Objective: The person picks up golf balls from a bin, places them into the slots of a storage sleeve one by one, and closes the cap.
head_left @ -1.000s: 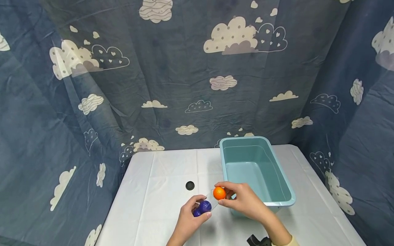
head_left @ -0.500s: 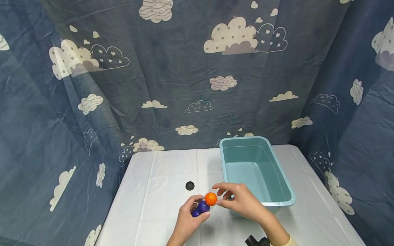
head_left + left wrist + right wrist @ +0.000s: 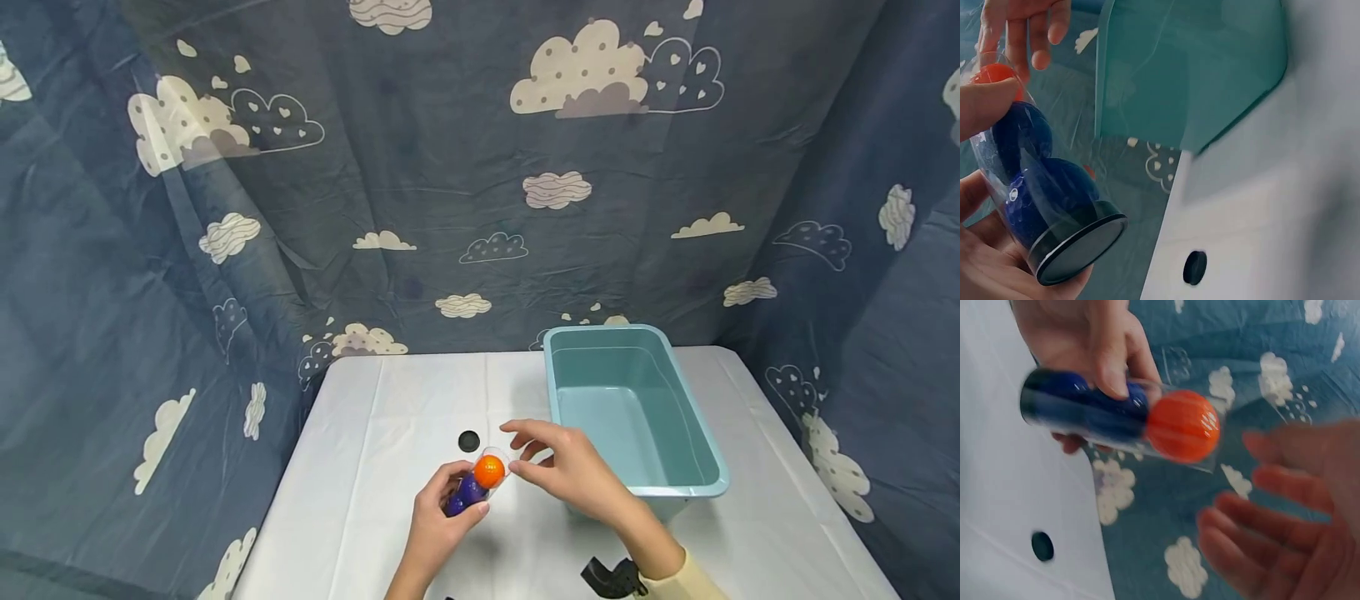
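Note:
My left hand (image 3: 437,523) grips a clear plastic tube (image 3: 471,487) with a black base (image 3: 1079,249), tilted up to the right. Two dark blue balls (image 3: 1047,187) sit in its lower part and an orange ball (image 3: 489,471) lies at its open mouth. In the right wrist view the orange ball (image 3: 1182,425) is inside the tube (image 3: 1122,422), above the blue ones (image 3: 1085,406). My right hand (image 3: 558,462) hovers just right of the tube mouth. Its fingers (image 3: 1260,519) are spread and hold nothing.
A light teal plastic bin (image 3: 553,392) stands on the white-covered table (image 3: 390,417) to the right of my hands. A small black round cap (image 3: 468,441) lies on the table behind the tube. Blue cloud-print cloth hangs all around. A black object (image 3: 609,578) shows at the bottom edge.
The right hand carried the orange ball left to the tube's mouth, let it go into the tube, and drew its fingers back. The left hand kept holding the tube.

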Motion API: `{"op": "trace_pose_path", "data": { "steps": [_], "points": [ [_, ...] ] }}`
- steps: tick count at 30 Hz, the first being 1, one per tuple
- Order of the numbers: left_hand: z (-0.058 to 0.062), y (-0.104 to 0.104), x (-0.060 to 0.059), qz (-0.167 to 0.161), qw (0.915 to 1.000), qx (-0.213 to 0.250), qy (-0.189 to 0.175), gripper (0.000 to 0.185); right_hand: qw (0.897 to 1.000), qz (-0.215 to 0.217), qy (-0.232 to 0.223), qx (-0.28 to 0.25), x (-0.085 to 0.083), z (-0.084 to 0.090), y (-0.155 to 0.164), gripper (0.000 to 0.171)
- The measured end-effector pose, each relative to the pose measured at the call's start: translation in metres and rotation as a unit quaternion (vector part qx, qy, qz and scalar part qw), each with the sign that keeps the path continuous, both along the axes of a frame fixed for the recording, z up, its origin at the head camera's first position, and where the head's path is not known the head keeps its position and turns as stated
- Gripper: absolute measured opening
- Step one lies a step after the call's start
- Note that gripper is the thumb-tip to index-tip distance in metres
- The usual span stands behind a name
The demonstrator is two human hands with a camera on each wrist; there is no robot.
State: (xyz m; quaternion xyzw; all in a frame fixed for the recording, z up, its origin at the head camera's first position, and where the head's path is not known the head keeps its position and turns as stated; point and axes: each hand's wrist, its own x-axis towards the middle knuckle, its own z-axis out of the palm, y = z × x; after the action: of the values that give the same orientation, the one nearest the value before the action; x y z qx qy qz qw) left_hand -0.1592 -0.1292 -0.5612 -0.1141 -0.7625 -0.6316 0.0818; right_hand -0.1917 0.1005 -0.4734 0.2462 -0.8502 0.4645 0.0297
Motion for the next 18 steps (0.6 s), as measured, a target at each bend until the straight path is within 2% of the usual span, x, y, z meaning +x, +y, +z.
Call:
{"op": "trace_pose_path", "data": {
  "steps": [5,8,10,14,18],
  "points": [
    [0.021,-0.010,0.008,0.023,0.9995,0.022,0.010,0.051,0.998,-0.056,0.000,-0.020,-0.003,-0.003,-0.023,0.038],
    [0.027,-0.018,0.009,0.030,0.9986,0.034,0.028,0.049,0.997,-0.074,-0.005,-0.025,-0.008,-0.008,-0.038,0.034],
    [0.023,-0.024,0.007,0.039,0.9977,0.038,0.040,0.049,0.997,-0.079,-0.004,-0.022,-0.012,-0.013,-0.047,0.033],
    [0.008,-0.036,0.002,0.054,0.9961,0.042,0.057,0.051,0.996,-0.085,-0.005,-0.006,-0.022,-0.027,-0.066,0.034],
    [-0.003,-0.048,0.001,0.069,0.9949,0.043,0.060,0.052,0.993,-0.118,-0.002,0.018,-0.038,-0.049,-0.085,0.036]
  ]
}}
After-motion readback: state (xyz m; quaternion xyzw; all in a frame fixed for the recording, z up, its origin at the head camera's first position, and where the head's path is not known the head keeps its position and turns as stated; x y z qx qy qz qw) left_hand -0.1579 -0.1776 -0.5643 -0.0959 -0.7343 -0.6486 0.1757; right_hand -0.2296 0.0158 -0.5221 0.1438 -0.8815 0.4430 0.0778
